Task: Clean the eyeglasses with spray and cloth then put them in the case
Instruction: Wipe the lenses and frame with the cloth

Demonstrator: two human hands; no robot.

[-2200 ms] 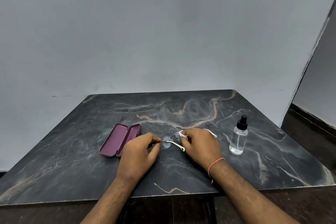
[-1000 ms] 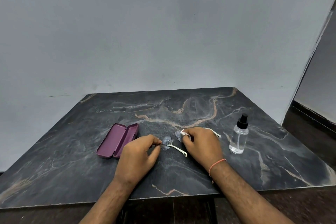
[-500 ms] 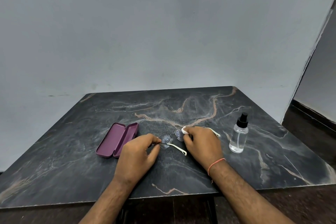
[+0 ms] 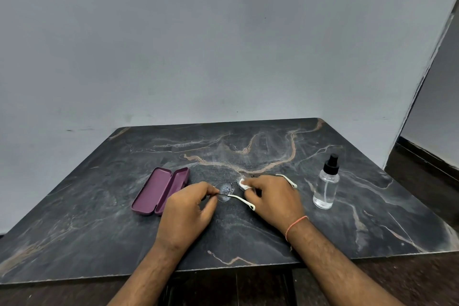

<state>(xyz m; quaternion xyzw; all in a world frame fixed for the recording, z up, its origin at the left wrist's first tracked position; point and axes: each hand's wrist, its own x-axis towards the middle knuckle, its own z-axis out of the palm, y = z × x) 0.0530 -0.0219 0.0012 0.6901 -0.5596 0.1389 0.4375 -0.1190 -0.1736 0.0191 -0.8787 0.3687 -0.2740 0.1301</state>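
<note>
Bare worktop (image 4: 248,141) lies along the far edge; the open case (image 4: 161,190) blocks the left, the spray bottle (image 4: 326,185) the right.

Both hands (image 4: 188,208) (image 4: 275,200) curled, pinching.

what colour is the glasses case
Purple, inside and out; the open case lies on the table, seen in the head view.

Soft, even light is falling across the room, leaving only faint shadows under the hands. The dark marble table (image 4: 248,231) is giving off a dull sheen, no hard glare. Straight lines are bowing toward the edges, and the forearms are blurring slightly near the bottom.
</note>
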